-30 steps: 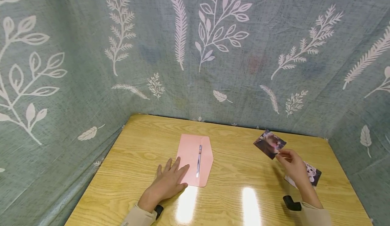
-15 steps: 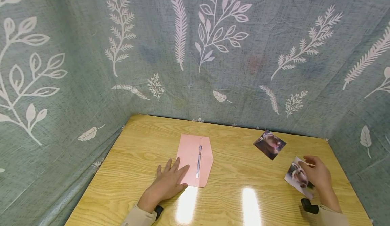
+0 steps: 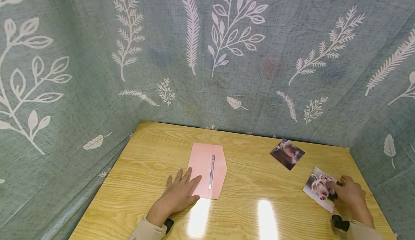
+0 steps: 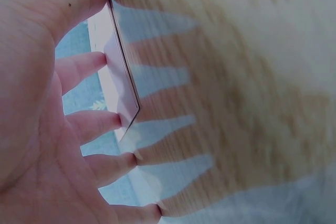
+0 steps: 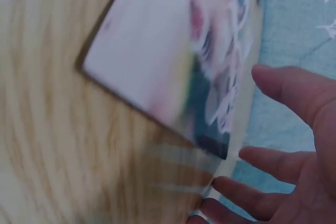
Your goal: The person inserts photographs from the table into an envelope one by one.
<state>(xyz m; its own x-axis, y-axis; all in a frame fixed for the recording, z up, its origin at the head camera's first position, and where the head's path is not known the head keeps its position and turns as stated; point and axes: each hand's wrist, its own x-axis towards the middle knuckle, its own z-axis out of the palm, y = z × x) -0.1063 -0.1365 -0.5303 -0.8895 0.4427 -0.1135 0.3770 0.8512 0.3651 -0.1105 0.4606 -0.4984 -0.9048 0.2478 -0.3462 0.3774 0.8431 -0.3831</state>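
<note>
My left hand (image 3: 176, 195) lies spread at the near left corner of a pink envelope (image 3: 202, 159). A strip of a card (image 3: 212, 171) shows along the envelope's opening beside its flap. In the left wrist view, the straight fingers of my left hand (image 4: 37, 114) touch the envelope (image 4: 118, 85) and the tabletop. At the right, my right hand (image 3: 353, 197) is at the right edge of a photo card (image 3: 319, 188) with a pale animal on it. The right wrist view has thumb and fingers of the right hand (image 5: 299, 145) apart, beside that card's corner.
A dark photo card (image 3: 287, 154) lies near the back of the wooden table (image 3: 249, 161), left of the other card. A patterned grey-green cloth (image 3: 201, 99) hangs behind the table and along its sides. Two bright reflections mark the front of the tabletop.
My right hand has let go of the dark photo card at the back, then moved right and nearer to the pale-animal card's right edge. The left hand has stayed on the envelope.
</note>
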